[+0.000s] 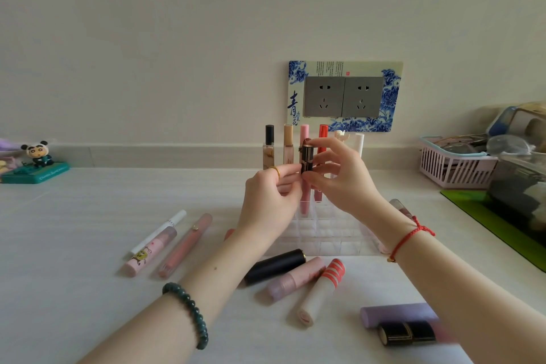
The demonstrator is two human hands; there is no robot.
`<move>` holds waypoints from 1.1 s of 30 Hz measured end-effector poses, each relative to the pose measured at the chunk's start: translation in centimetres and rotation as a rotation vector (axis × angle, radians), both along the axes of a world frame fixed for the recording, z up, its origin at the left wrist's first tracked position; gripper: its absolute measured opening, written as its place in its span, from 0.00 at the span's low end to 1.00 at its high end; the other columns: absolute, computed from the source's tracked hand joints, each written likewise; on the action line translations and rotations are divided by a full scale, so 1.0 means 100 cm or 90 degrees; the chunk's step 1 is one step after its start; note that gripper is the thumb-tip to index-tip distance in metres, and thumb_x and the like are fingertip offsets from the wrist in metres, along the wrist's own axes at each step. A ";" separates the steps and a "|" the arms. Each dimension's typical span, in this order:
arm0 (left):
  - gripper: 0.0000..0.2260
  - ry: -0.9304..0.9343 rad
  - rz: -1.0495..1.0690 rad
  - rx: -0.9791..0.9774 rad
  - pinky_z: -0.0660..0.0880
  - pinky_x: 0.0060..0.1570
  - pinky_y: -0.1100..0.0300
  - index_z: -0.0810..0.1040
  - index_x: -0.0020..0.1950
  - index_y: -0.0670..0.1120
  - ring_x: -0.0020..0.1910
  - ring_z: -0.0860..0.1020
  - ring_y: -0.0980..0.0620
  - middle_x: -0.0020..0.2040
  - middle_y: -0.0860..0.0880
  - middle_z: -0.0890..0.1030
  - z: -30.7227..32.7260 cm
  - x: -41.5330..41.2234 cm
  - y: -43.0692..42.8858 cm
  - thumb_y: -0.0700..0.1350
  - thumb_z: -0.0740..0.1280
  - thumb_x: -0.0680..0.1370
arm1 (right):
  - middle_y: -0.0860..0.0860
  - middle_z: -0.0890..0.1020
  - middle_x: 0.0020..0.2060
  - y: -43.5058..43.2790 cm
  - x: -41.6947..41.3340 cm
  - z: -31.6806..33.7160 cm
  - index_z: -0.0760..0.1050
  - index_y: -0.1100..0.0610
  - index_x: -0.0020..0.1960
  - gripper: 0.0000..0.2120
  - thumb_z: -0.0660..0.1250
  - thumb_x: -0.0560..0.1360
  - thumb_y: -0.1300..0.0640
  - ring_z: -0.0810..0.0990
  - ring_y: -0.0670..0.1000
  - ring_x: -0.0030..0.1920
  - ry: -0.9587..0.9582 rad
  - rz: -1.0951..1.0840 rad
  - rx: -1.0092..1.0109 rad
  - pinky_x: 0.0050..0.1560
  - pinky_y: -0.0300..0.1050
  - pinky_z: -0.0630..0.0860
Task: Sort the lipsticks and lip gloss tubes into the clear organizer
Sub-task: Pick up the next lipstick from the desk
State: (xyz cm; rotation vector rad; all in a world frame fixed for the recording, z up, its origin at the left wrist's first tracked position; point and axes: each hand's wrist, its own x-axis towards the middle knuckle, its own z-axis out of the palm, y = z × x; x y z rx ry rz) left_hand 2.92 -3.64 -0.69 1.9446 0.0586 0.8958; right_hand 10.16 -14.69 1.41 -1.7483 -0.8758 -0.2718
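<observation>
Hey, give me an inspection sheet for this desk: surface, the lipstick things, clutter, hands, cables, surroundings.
Surface: white table, with loose tubes lying on it.
Job's things: clear organizer with standing tubes in its back row; dark lipstick held upright near that row; black lipstick, striped-cap tube and purple tube lying in front.
Clutter: panda figurine far left; pink basket and green mat on the right.
Grippers: left hand and right hand both pinch the dark lipstick.
Cables: nothing seen.
Surroundings: pale wall with a double socket, nothing plugged in.
</observation>
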 end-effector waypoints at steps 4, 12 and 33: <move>0.13 0.001 0.005 0.000 0.74 0.47 0.75 0.78 0.57 0.45 0.44 0.80 0.61 0.46 0.51 0.83 0.000 0.000 0.000 0.38 0.65 0.74 | 0.45 0.78 0.40 -0.001 0.001 -0.002 0.69 0.49 0.54 0.20 0.70 0.68 0.66 0.80 0.42 0.39 0.004 0.000 -0.004 0.39 0.34 0.77; 0.13 0.013 0.005 -0.005 0.76 0.50 0.69 0.78 0.58 0.45 0.47 0.81 0.57 0.49 0.49 0.83 0.002 -0.003 0.002 0.39 0.66 0.74 | 0.45 0.79 0.39 0.000 0.002 -0.003 0.68 0.51 0.53 0.19 0.71 0.68 0.64 0.81 0.43 0.40 0.018 -0.001 -0.011 0.39 0.35 0.78; 0.09 -0.020 0.021 -0.027 0.79 0.46 0.64 0.80 0.53 0.48 0.42 0.83 0.57 0.45 0.48 0.84 0.012 -0.009 0.000 0.43 0.67 0.73 | 0.50 0.82 0.43 -0.023 -0.009 0.033 0.71 0.54 0.55 0.17 0.71 0.69 0.61 0.82 0.45 0.41 0.001 -0.045 0.001 0.39 0.33 0.78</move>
